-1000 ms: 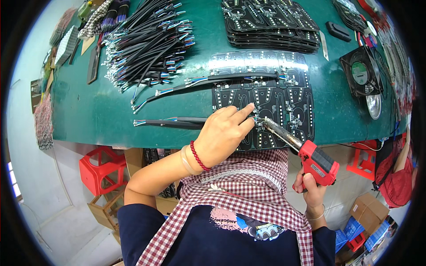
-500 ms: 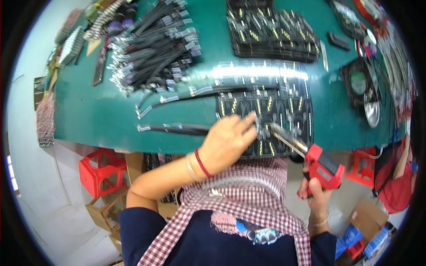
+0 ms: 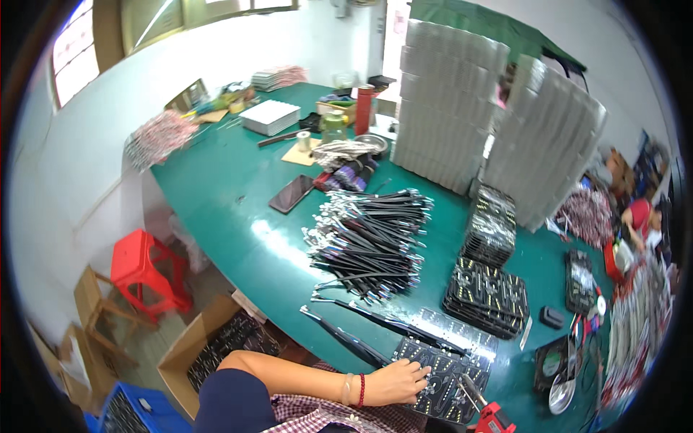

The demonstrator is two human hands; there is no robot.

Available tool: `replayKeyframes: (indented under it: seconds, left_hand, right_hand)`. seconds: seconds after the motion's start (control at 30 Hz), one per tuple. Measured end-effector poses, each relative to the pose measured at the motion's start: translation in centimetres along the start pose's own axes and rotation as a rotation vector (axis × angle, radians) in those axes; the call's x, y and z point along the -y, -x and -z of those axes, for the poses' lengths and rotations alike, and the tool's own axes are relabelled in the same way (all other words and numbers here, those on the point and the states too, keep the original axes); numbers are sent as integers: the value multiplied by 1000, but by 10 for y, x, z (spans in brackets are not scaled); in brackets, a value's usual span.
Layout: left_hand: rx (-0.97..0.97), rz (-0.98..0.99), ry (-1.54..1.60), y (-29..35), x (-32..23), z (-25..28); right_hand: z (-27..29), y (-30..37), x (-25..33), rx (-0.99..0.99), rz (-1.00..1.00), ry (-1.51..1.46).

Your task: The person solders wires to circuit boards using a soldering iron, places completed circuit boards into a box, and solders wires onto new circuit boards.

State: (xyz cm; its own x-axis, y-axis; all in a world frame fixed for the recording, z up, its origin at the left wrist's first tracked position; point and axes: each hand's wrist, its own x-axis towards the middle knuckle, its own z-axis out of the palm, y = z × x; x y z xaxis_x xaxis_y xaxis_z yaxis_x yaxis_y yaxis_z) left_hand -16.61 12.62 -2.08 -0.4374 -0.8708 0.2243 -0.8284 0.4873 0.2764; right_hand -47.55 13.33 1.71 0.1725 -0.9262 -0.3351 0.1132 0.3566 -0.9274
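Circuit-board panel, black with rows of pale components, lies flat near the close edge of a green table, with the left hand resting over its left part. The hand is back up with its fingers lightly bent toward the panel's middle; whether they are pinching something underneath, I cannot tell. A red bracelet and a paler bangle circle the wrist. Just right of the fingers, the metal tip of a red soldering gun reaches over the panel from the lower edge; the right hand is out of view, so I cannot tell how it is placed. One black sleeved cable runs from the left up to the panel near the hand, and a second cable stretches above it, toward another panel that is partly washed out by glare. Beyond these sit a large heap of similar cables and, to its right, a stack of dark boards. A black fan stands on the right, a shiny metal dish just beside it. A dark phone lies left of the heap.
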Motion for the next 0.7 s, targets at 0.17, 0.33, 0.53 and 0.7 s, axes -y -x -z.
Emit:
replayKeyframes:
  seconds: [0.17, 0.33, 0.53, 0.7]
  left_hand:
    - [-2, 0, -34, 7, -2, 1]
    - [-60, -23, -17, 7, 4, -2]
    - [-62, -63, 36, 11, 15, 16]
    - [65, -7, 25, 7, -1, 35]
  right_hand:
    - [9, -3, -6, -64, -143, -33]
    - [-25, 14, 17, -188, 13, 43]
    - [-43, 12, 19, 0, 144, -134]
    - [-36, 14, 14, -47, 133, -127]
